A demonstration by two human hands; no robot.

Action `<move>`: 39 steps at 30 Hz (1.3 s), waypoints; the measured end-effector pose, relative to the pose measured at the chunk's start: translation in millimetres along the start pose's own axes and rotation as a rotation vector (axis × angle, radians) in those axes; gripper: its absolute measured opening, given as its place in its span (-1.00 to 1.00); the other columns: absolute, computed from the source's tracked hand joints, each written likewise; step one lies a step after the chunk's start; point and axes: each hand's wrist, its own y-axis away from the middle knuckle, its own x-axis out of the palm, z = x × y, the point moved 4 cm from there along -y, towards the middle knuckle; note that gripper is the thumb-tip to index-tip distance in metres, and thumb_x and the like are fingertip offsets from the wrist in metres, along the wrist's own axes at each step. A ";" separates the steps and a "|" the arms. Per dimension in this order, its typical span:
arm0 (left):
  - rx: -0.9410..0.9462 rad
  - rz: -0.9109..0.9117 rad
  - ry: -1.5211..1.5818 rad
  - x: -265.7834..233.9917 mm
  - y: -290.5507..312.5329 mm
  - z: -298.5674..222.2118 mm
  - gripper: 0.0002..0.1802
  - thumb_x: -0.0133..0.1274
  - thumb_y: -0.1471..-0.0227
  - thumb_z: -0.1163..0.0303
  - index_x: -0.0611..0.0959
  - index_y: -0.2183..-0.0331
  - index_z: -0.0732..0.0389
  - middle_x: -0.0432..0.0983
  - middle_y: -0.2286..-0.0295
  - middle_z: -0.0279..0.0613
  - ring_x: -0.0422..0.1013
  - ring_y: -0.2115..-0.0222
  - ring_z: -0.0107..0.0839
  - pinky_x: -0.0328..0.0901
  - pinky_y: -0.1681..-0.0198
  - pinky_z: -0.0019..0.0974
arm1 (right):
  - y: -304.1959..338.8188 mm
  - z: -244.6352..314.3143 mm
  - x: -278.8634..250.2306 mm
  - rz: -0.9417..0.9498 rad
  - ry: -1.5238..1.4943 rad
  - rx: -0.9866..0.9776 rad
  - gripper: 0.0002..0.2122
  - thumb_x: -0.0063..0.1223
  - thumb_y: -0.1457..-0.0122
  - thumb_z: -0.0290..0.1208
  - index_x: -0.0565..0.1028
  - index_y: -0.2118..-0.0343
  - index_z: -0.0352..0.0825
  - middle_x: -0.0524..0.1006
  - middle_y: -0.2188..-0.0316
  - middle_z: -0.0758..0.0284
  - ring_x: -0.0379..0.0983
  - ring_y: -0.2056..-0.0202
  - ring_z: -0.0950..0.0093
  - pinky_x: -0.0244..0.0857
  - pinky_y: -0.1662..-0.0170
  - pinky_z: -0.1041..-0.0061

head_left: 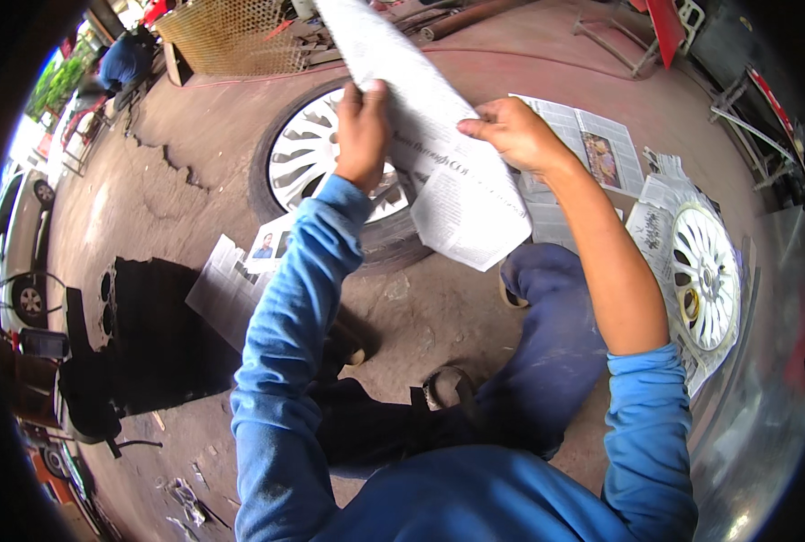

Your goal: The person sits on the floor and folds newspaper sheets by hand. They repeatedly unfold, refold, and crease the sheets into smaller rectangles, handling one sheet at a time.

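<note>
Both my hands hold up a folded sheet of newspaper (pixel 439 117), which slants from the top of the view down to the right. My left hand (pixel 363 134) grips its left edge, thumb and fingers closed on the paper. On the right edge my right hand (pixel 514 135) pinches it between thumb and fingers. Beneath the sheet lies a wheel with a white multi-spoke rim (pixel 296 155) and a black tire (pixel 262 176); the newspaper and my left hand cover part of it. More newspaper (pixel 601 135) is spread on the floor beyond my right hand.
At the right a second white rim (pixel 705 271) rests on newspaper. Loose newspaper sheets (pixel 226 285) lie left of my legs, beside a black box-like object (pixel 163 339). A metal mesh panel (pixel 231 41) stands at the back. Far left are another person (pixel 124 63) and a parked car (pixel 23 244).
</note>
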 end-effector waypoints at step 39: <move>-0.228 -0.045 0.559 -118.7 -63.7 -8.5 -0.80 -0.18 -0.11 0.27 0.37 0.32 0.22 0.42 0.35 -0.14 0.40 0.33 -0.22 0.31 0.24 -0.15 | 26.1 -9.5 26.6 0.473 0.211 0.098 -0.79 0.13 0.08 -0.43 0.52 0.41 -0.48 0.54 0.55 0.19 0.44 0.48 0.53 0.26 0.36 0.53</move>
